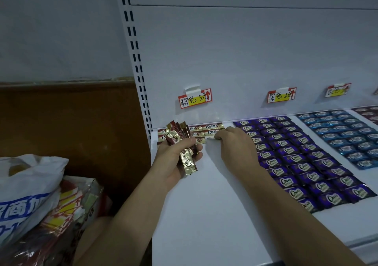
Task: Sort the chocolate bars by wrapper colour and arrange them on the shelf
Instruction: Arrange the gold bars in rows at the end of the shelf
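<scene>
Left: white bag beside the shelf. Left hand grips a fanned bunch of gold bars, long axes running away from the person, far ends toward the back panel. Shelf rear: laid gold rows, long axes left-right. Right hand, fingers curled, fingertips at the rows' front edge; grip cannot be determined. Further right: purple bars, then blue bars, flat in rows, long axes left-right.

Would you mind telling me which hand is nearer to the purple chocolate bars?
Right. The right hand lies just left of the purple chocolate bars; the left hand is farther left, gripping gold bars.
</scene>
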{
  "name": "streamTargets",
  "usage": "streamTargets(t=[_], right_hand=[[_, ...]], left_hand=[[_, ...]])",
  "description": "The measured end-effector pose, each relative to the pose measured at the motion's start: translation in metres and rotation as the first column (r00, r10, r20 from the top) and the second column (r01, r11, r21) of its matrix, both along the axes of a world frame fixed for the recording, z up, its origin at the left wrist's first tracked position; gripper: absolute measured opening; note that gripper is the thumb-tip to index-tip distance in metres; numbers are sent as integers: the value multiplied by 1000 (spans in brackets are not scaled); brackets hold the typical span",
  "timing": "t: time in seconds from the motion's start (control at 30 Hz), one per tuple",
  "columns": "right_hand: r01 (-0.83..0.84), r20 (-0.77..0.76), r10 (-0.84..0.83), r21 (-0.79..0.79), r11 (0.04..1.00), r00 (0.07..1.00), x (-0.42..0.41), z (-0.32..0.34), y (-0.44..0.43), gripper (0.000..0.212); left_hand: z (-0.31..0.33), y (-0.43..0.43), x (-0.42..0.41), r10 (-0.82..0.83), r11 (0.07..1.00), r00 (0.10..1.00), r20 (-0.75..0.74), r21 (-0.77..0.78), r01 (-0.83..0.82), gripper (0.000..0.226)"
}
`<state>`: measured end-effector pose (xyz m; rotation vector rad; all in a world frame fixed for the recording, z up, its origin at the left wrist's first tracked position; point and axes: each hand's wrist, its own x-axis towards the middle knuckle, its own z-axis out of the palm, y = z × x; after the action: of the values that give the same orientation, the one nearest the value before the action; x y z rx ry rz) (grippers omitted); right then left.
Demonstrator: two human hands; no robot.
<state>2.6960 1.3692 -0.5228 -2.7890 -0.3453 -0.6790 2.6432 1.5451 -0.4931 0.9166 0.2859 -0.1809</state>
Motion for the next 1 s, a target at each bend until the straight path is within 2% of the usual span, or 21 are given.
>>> streamTargets(t=[0.07,0.23,0.43,0.77,1.0], right_hand=[[14,15,-14,-10,1000,1000,-3,0,1,29],[30,-83,-29,14,999,996,-5,0,7,28],[28,-59,-26,31,999,998,-3,-5,9,22],[2,-32,-2,17,1000,999,1,-9,6,23],[-28,-27,29,17,999,999,0,-8,5,26]], left_hand=[[0,0,0,-4,1000,1000,4,-5,4,17],[0,0,0,-4,1000,1000,14,-2,4,13],[0,1,-2,-7,1000,1000,18,-2,7,12],[-1,2,-1,-5,1000,1000,28,-21,6,22],[-2,2,-1,0,1000,1000,23,-17,1,20]])
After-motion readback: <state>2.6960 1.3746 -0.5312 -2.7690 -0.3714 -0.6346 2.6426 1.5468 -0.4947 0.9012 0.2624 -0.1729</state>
